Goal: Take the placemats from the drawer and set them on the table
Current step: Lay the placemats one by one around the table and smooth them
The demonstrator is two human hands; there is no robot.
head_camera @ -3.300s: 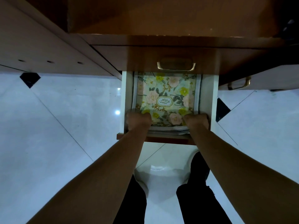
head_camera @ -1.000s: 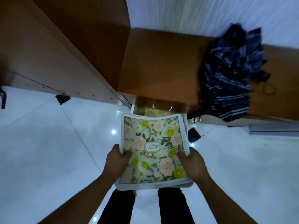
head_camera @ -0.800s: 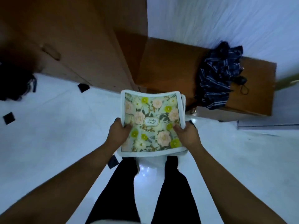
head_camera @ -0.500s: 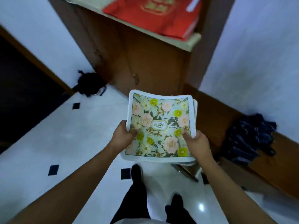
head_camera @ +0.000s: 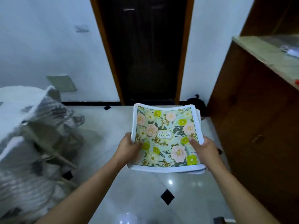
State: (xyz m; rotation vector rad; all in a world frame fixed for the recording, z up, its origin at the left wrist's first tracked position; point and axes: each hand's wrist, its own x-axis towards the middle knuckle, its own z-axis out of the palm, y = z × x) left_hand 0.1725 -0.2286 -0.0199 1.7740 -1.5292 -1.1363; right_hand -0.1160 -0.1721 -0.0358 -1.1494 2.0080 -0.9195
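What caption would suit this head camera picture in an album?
Both hands, left hand and right hand, carry a stack of floral placemats over a white tiled floor toward a dark doorway.

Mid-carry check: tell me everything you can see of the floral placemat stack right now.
The stack of floral placemats is held roughly level above the white tiled floor. The top mat shows pink and yellow flowers on pale green, a white border and an oval label reading GARDEN. More white edges show beneath, at the right and near side. It sags slightly in the middle. The left hand and right hand grip its sides, thumbs on top.
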